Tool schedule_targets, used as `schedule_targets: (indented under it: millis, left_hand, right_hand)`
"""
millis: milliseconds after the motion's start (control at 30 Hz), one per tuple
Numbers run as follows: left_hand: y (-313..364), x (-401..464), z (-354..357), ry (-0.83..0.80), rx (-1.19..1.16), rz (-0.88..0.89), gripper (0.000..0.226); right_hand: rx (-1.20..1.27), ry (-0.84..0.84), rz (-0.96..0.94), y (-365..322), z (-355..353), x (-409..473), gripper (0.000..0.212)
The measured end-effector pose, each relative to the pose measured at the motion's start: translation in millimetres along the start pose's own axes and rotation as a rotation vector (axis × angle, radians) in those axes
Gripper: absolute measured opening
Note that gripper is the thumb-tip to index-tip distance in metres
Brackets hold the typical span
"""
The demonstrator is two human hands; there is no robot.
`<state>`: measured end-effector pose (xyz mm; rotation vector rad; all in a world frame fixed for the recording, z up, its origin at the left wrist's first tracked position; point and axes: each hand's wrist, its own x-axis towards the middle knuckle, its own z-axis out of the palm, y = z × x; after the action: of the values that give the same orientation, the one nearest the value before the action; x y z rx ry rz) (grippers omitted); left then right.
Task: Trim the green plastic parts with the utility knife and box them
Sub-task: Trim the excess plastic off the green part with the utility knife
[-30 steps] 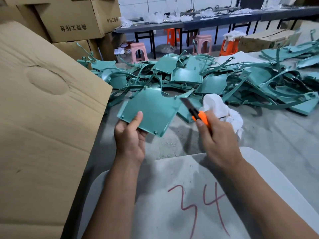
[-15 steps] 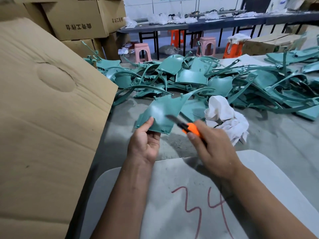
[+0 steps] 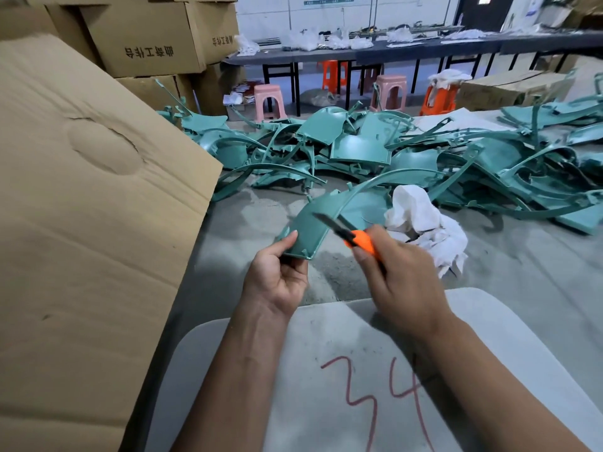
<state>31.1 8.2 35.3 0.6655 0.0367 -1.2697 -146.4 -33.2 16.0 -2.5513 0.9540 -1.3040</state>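
My left hand (image 3: 277,278) pinches the near corner of a green plastic part (image 3: 313,220), a flat panel with a long curved arm that rises to the right. My right hand (image 3: 401,282) grips an orange utility knife (image 3: 355,238); its dark blade points up and left and lies across the panel's face. A large pile of green plastic parts (image 3: 408,158) covers the grey table behind. The flap of a big cardboard box (image 3: 85,223) fills the left side; the box's inside is hidden.
A crumpled white cloth (image 3: 424,223) lies just right of the knife. A pale board marked "34" (image 3: 375,370) sits under my forearms. Stacked cartons (image 3: 146,37) stand at the back left. Stools (image 3: 390,91) and a long dark table (image 3: 424,47) stand beyond.
My left hand has turned the green part, so the broad panel now shows narrower and its curved arm sweeps right. The knife blade has moved left onto the panel.
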Motion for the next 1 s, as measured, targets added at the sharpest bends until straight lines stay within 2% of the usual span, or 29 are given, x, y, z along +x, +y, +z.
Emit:
schedule_targets:
  millis: [67, 200, 300, 467, 567, 633, 733, 800, 833, 933, 1000]
  left_hand:
    - [0.1, -0.1, -1.0, 0.004, 0.021, -0.011, 0.015]
    - [4.5, 1.4, -5.6, -0.033, 0.078, -0.018, 0.016]
    - [0.9, 1.3, -6.0, -0.089, 0.118, -0.014, 0.027]
    - [9.9, 0.5, -11.2, -0.165, 0.201, -0.001, 0.053]
    - [20.9, 1.1, -17.0, -0.177, 0.196, 0.029, 0.056]
    - [28.9, 4.0, -21.5, -0.177, 0.267, 0.095, 0.053]
    - [36.5, 6.1, -25.8, -0.182, 0.422, 0.239, 0.046]
    - [38.5, 6.8, -28.4, -0.195, 0.452, 0.331, 0.034]
    - [39.4, 6.3, -29.3, -0.203, 0.509, 0.408, 0.031]
    - [41.8, 5.0, -33.0, -0.292, 0.769, 0.627, 0.032]
    - [42.2, 3.8, -34.4, -0.337, 0.866, 0.646, 0.032]
  right_hand:
    - [-0.106, -0.008, 0.017, -1.4, 5.0, 0.6, 0.024]
    - [-0.106, 0.185, 0.246, 16.3, -1.4, 4.1, 0.028]
    - [-0.194, 0.227, 0.388, 36.5, -8.2, 2.9, 0.023]
    - [-0.173, 0.315, 0.643, 64.0, -21.2, 1.4, 0.025]
    - [-0.209, 0.279, 0.816, 80.0, -32.4, 0.9, 0.031]
    - [-0.227, 0.300, 0.800, 82.0, -35.5, 0.4, 0.032]
    - [-0.131, 0.372, 0.522, 58.1, -32.5, 1.1, 0.027]
    - [-0.060, 0.266, 0.361, 38.1, -22.6, 1.6, 0.026]
    - [-0.033, 0.177, 0.339, 31.5, -15.7, 0.6, 0.026]
    - [0.019, -0.018, 0.375, 23.5, -0.3, -3.2, 0.026]
    - [0.027, -0.068, 0.384, 21.6, 0.4, -4.4, 0.026]
